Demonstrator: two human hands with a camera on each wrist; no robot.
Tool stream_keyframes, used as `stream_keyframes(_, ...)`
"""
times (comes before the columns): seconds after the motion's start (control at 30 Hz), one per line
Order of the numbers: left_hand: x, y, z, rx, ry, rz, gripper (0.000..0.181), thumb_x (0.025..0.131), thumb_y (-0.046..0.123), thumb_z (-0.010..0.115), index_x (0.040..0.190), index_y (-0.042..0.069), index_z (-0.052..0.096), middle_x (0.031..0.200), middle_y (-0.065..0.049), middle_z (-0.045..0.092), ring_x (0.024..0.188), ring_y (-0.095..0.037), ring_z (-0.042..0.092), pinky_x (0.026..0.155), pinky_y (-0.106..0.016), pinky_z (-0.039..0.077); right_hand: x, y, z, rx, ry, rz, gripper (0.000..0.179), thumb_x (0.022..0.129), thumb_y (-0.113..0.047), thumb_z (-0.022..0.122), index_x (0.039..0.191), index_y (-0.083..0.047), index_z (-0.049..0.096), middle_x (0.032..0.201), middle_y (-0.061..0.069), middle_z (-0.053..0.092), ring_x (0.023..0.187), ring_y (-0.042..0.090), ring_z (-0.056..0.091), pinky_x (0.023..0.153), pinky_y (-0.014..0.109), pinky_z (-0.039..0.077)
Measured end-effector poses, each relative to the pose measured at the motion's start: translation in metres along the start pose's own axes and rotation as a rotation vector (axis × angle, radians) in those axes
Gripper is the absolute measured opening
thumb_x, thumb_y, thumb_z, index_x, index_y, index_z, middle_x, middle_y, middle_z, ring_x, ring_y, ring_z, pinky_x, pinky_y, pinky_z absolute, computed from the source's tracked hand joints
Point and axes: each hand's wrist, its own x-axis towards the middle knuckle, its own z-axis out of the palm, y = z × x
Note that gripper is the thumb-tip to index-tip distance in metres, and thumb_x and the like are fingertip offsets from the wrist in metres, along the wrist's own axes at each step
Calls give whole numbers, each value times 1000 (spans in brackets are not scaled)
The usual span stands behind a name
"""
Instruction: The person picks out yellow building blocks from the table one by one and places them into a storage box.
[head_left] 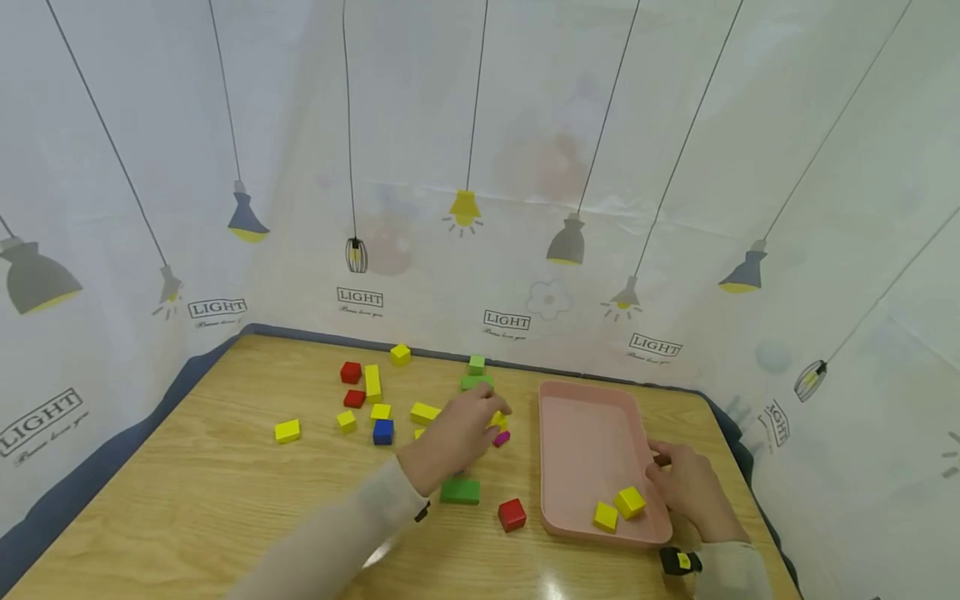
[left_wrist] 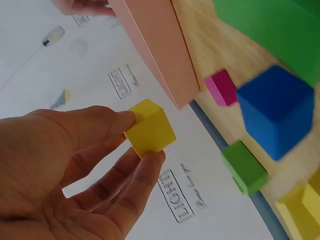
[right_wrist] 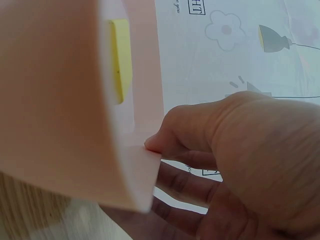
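My left hand (head_left: 459, 432) pinches a yellow block (left_wrist: 151, 129) between thumb and fingertips, seen closely in the left wrist view. In the head view that hand is left of the pink tray (head_left: 588, 433), beside a small magenta block (head_left: 502, 438). My right hand (head_left: 693, 487) grips the tray's right wall, its thumb (right_wrist: 155, 142) on the rim in the right wrist view. Inside the tray, near its front right corner, lie two yellow blocks, one cube-like (head_left: 629, 502) and one slightly flatter (head_left: 605, 517).
Left of the tray are scattered a red cube (head_left: 512, 515), a green block (head_left: 460, 492), a blue cube (head_left: 383, 432), several yellow blocks and two more red ones. A light green block (head_left: 477, 364) sits by the table's back edge. A printed curtain (head_left: 420, 108) surrounds the wooden table (head_left: 187, 492).
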Motion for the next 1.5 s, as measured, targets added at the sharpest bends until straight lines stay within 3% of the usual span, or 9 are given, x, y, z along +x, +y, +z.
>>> stream_keyframes(0.27,-4,33,13,-10,-73,85,28,109,10,84,137,11,82,134,-6,73,105,-12,70,91,-20,65,-1,0,-1,-11,10,-27,59,110,-10,67,164,10,56,131,34,79,88,23,69,72,33,62)
stream_keyframes(0.47,-7,57,29,-6,-143,113,29,108,14,86,137,17,82,137,-2,73,108,-7,68,95,-14,64,-2,0,-2,-6,3,-20,59,110,-10,67,165,10,56,132,34,79,87,22,69,72,33,61)
stream_keyframes(0.7,-10,79,44,7,-201,220,31,108,14,86,138,20,83,131,2,72,101,-1,61,89,-7,58,-2,-2,-2,-15,0,-10,59,110,-11,67,165,9,56,131,33,80,86,22,68,71,33,60)
stream_keyframes(1.03,-11,96,60,62,-292,294,32,110,21,84,141,26,83,134,6,75,110,-2,66,101,-11,60,-2,-2,-2,-16,0,-16,59,110,-10,67,164,10,56,130,34,80,89,23,71,73,33,65)
stream_keyframes(1.2,-11,99,66,94,-262,321,27,110,19,83,137,25,85,129,6,76,104,0,67,94,-8,58,-1,-1,0,-12,-5,-19,59,110,-10,67,164,10,56,131,33,80,88,22,70,72,33,62)
stream_keyframes(1.5,-9,98,75,116,-239,314,25,109,18,85,133,25,87,128,6,78,103,2,70,92,-7,59,1,-1,-1,-13,-5,0,60,110,-11,66,165,8,56,133,33,80,88,22,69,72,31,61)
